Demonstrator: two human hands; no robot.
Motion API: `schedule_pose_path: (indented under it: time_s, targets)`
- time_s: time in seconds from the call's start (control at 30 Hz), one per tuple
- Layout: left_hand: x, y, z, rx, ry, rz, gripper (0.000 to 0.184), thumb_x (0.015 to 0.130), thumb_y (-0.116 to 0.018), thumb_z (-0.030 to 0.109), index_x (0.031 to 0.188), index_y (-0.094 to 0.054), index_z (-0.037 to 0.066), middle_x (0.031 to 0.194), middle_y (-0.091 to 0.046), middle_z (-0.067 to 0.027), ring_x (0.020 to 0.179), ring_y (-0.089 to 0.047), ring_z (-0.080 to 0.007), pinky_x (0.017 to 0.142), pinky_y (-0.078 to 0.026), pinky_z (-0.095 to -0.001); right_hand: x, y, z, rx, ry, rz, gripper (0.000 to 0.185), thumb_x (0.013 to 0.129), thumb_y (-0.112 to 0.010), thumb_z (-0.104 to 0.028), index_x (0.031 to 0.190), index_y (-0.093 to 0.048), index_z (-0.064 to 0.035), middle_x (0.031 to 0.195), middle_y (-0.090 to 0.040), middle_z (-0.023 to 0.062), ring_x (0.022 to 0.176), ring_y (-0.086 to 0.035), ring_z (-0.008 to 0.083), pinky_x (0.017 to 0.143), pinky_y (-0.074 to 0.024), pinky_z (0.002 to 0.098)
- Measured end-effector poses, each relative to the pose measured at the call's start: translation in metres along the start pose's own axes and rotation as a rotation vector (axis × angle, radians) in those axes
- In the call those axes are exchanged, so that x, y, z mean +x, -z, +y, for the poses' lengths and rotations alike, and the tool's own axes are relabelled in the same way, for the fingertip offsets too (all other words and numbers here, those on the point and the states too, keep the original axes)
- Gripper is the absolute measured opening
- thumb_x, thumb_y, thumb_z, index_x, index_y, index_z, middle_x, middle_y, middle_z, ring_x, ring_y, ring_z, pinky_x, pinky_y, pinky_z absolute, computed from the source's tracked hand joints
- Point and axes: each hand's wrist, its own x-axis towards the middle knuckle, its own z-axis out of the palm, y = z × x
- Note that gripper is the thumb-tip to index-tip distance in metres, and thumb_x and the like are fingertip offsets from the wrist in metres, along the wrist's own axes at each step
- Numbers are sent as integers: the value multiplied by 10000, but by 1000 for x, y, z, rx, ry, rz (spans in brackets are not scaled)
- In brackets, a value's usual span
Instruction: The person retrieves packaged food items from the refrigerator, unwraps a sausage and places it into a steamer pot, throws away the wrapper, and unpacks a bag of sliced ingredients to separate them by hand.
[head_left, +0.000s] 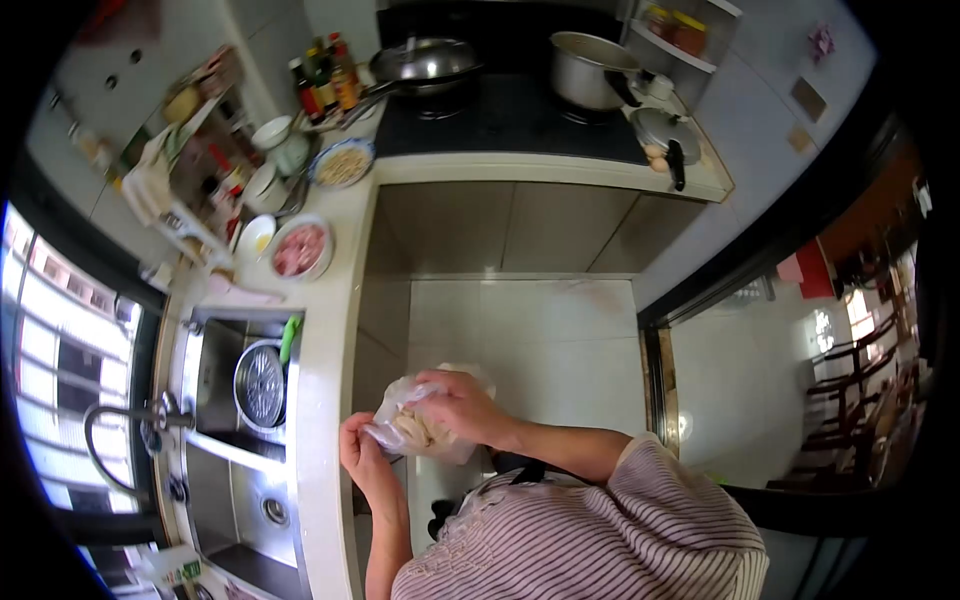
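A thin, see-through plastic bag (462, 450) hangs in front of my body, past the counter's edge, with pale pieces inside that I cannot name for sure. My left hand (366, 452) is closed on the bag's gathered edge at its left side. Over the top of the bag, my right hand (464, 404) has its fingers bent against the plastic near the opening. It looks closed on the bag's rim, though its fingertips are partly hidden.
Left of me runs a counter (325, 370) with a double sink (268, 505) holding a metal strainer (260, 385). Farther along stand a bowl of raw meat (300, 250) and a patterned plate (341, 163). A lidded wok (425, 65) and a pot (588, 70) sit on the stove.
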Motion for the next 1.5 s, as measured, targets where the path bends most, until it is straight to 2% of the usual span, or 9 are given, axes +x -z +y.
schedule_pose_path:
  time_s: [0.2, 0.33, 0.63, 0.93, 0.97, 1.07, 1.1, 1.37, 1.5]
  targets:
    - [68, -130, -4, -255, 103, -273, 79, 895, -464, 64, 887, -541, 75, 718, -479, 3, 598, -425, -82, 539, -336, -204, 18, 124, -31, 357, -20, 327, 169, 908, -517, -174, 909, -617, -38, 707, -521, -49, 583, -384, 11, 514, -323, 172]
    - [109, -220, -6, -370, 193, -415, 91, 918, -473, 92, 953, -555, 74, 733, -507, -15, 611, -456, -103, 547, -368, -228, 34, 189, -52, 375, 56, 619, 222, 922, -489, -211, 851, -614, -42, 559, -330, -78, 490, -279, 23, 428, -213, 192]
    - [204, -401, 0, -447, 364, -732, 116, 910, -484, 101, 987, -566, 71, 754, -558, -49, 625, -520, -158, 587, -434, -269, 112, 330, -72, 410, 179, 993, 217, 919, -528, -253, 893, -607, -52, 573, -360, -78, 487, -301, 24, 437, -225, 189]
    - [324, -558, 40, -177, 31, -774, 120, 914, -469, 83, 980, -560, 41, 750, -552, -43, 660, -508, -132, 624, -411, -250, 235, 426, -89, 477, 242, 938, 231, 930, -502, -210, 993, -609, -14, 607, -430, -45, 538, -380, 43, 482, -292, 192]
    - [331, -575, 50, -258, 77, -762, 129, 919, -461, 77, 992, -560, 39, 759, -558, -40, 668, -508, -124, 630, -406, -243, 248, 435, -88, 419, 303, 885, 235, 936, -493, -193, 1043, -605, -17, 646, -463, -28, 588, -435, 56, 529, -362, 197]
    - [367, -617, 52, -333, -31, -810, 145, 921, -455, 74, 1012, -562, 39, 773, -567, -39, 677, -516, -124, 639, -405, -241, 283, 449, -102, 445, 277, 853, 227, 937, -494, -174, 1066, -604, -24, 674, -472, -23, 631, -468, 67, 582, -414, 210]
    - [373, -627, 57, -334, -44, -751, 143, 915, -459, 59, 1014, -560, 32, 783, -573, -49, 693, -528, -135, 655, -415, -248, 291, 457, -98, 398, 295, 798, 266, 930, -513, -240, 1104, -592, -54, 738, -539, 10, 674, -541, 97, 611, -434, 212]
    - [433, -659, 10, -149, -57, -636, 131, 903, -481, 42, 997, -564, 3, 800, -593, -70, 684, -547, -146, 667, -452, -250, 362, 505, -67, 484, 140, 676, 357, 935, -509, -267, 1203, -533, -32, 784, -550, -4, 716, -547, 83, 635, -440, 218]
    - [446, -647, -32, 143, -121, -541, 267, 775, -399, -75, 924, -601, 14, 797, -591, -40, 692, -539, -115, 662, -429, -230, 369, 516, -60, 531, 60, 620, 392, 936, -510, -283, 1231, -513, -24, 762, -530, -15, 687, -525, 77, 620, -449, 229]
